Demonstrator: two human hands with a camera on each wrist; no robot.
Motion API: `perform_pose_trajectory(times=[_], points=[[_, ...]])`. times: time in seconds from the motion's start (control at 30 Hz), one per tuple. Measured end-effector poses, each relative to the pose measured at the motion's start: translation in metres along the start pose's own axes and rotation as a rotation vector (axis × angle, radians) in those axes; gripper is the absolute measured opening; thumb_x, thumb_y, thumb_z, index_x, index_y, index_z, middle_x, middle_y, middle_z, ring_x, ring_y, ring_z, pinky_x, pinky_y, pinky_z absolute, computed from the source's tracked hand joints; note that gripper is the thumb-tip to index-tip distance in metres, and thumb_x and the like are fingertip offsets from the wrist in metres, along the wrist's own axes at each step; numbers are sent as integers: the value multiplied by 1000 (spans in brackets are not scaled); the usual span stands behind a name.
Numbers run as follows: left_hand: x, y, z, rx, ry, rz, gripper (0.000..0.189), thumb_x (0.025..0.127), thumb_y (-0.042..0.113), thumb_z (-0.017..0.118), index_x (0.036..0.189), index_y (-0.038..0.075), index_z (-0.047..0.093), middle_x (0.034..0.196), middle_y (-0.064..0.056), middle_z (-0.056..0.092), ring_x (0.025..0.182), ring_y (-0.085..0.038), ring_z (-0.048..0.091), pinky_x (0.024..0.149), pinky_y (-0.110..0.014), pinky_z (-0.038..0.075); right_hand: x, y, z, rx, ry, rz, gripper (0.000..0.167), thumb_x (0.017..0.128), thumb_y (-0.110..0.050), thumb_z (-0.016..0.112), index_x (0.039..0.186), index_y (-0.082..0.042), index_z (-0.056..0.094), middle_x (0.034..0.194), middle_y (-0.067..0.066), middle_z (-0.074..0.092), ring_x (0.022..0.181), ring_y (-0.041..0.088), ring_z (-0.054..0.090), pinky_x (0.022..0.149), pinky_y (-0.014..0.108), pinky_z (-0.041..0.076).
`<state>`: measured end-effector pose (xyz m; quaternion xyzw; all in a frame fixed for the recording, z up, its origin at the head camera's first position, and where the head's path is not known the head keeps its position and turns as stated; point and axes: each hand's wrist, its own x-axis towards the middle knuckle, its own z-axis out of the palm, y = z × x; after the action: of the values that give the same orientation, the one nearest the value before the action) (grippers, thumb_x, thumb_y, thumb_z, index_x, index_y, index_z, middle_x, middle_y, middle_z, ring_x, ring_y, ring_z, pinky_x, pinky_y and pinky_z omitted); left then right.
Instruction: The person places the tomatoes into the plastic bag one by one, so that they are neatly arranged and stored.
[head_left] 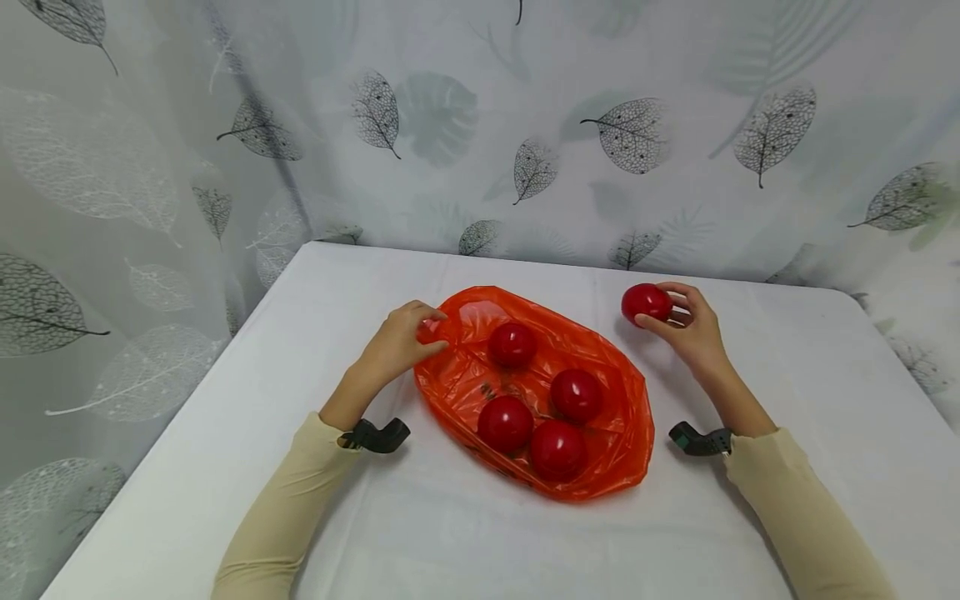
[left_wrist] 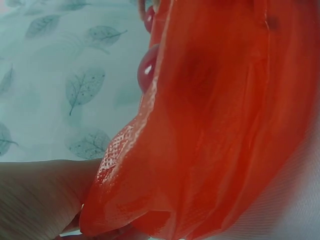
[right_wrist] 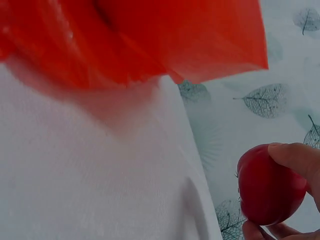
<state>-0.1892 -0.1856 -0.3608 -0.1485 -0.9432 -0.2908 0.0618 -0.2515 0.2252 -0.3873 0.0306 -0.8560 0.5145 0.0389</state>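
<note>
An orange-red plastic bag lies spread open on the table, several red tomatoes inside it. At its left rim my left hand holds the plastic between thumb and fingers; the left wrist view shows the thumb against the bag and the fingertips partly hidden behind the film. To the right of the bag, my right hand grips one tomato above the tabletop. In the right wrist view that tomato sits between the thumb and fingers, small stem bits showing at its left edge.
A white cloth covers the table. Behind and to the left hangs a pale curtain with a leaf print. Each wrist carries a small black camera mount, one on the left and one on the right.
</note>
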Motion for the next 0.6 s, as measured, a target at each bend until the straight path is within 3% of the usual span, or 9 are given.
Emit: perform_pose_trajectory(times=[0.17, 0.3, 0.47, 0.6], points=[[0, 0, 0, 4, -4, -2, 38, 83, 11, 77, 116, -3, 67, 115, -19, 64, 105, -33, 61, 92, -44, 53, -12, -13, 2, 18, -25, -39, 68, 90, -32, 71, 146, -17, 37, 145, 20, 43, 125, 40, 49, 91, 29, 52], [0, 1, -1, 2, -5, -1, 37, 83, 11, 77, 116, -3, 67, 115, -20, 64, 106, -33, 61, 92, -45, 53, -20, -22, 4, 49, -62, -74, 67, 90, -26, 71, 147, -16, 37, 145, 20, 42, 125, 41, 48, 78, 11, 50], [0, 0, 0, 6, -4, 3, 37, 83, 11, 77, 115, -4, 67, 114, -20, 64, 105, -34, 61, 91, -44, 53, -27, -33, 7, 67, -92, -152, 66, 90, -18, 71, 146, -10, 37, 144, 22, 44, 122, 41, 50, 76, 8, 49], [1, 1, 0, 6, -9, -6, 37, 83, 11, 77, 116, -4, 67, 114, -19, 64, 106, -33, 61, 93, -44, 52, -32, -40, 9, 74, -113, -203, 63, 89, -15, 71, 143, -8, 39, 141, 21, 48, 115, 29, 56, 79, 11, 50]])
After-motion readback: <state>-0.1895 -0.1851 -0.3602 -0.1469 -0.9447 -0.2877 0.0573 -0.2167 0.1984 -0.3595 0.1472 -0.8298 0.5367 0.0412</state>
